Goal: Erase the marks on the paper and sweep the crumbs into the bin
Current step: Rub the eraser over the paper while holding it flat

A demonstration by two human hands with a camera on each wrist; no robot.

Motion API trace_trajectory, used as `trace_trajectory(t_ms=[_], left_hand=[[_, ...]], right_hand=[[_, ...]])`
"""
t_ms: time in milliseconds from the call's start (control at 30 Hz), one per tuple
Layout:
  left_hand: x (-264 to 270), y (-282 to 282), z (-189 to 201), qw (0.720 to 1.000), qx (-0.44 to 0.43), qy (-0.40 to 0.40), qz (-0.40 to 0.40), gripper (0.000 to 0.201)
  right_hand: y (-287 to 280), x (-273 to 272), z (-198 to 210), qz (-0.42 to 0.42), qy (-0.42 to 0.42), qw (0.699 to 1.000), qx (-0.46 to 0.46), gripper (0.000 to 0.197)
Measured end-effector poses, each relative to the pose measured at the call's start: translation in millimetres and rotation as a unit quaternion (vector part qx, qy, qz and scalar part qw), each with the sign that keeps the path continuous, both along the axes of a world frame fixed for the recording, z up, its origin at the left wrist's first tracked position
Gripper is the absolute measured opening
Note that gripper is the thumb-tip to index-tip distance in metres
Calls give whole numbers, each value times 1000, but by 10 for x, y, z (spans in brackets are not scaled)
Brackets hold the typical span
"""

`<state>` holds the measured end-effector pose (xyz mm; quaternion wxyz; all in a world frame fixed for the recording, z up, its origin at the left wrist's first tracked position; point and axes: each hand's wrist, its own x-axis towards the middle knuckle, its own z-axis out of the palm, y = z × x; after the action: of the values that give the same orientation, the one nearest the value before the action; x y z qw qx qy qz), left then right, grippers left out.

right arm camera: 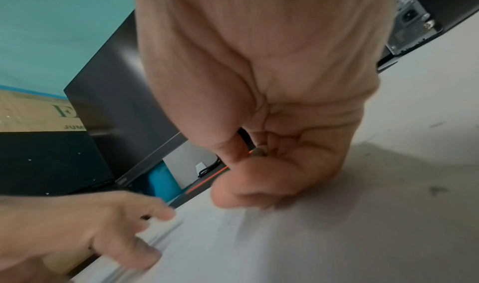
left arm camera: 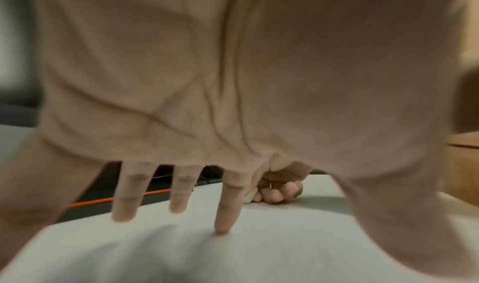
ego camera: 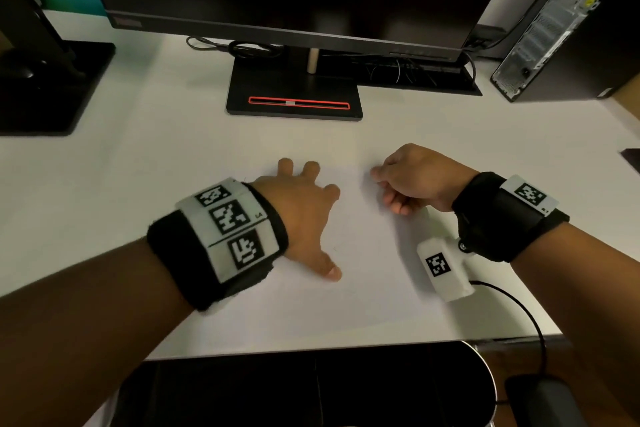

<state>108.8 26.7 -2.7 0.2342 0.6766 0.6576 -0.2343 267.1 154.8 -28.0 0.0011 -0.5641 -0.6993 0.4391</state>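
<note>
A white sheet of paper (ego camera: 349,239) lies on the white desk, its edges hard to make out. My left hand (ego camera: 304,208) rests flat on it with fingers (left arm camera: 228,205) spread and straight. My right hand (ego camera: 408,180) sits just to the right, fingers curled, pinching a small pale eraser (left arm camera: 249,196) against the paper; most of the eraser (right arm camera: 259,151) is hidden in the fist. Faint grey smudges (right arm camera: 438,191) show on the surface beside the right hand. A black bin with a metal rim (ego camera: 491,381) stands below the desk's front edge.
A monitor's black base (ego camera: 294,94) with a red stripe stands behind the paper. A second black stand (ego camera: 45,87) is at the left, and a computer tower (ego camera: 568,21) at the back right. A black cable (ego camera: 519,305) runs off the desk's front right.
</note>
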Motion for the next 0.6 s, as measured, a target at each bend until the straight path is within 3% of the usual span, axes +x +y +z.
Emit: trace_trajectory(t_ms=[67,167,433,600], left_hand=[[-12,95,-48,999,35,-23,11,100],[-14,179,-134,998,60,-31,19,116],[19,288,-125,999,29,26,15,125],[37,318,-121,999,25,40,15,129]], right_hand=[[-6,-13,6,-9,-1,1000,-1,29],[-4,-25,5,-11,-5,1000,2,29],[62,-39,-16,12,-38,998,43,35],[-26,-67,-17,79,-64,993,55,40]])
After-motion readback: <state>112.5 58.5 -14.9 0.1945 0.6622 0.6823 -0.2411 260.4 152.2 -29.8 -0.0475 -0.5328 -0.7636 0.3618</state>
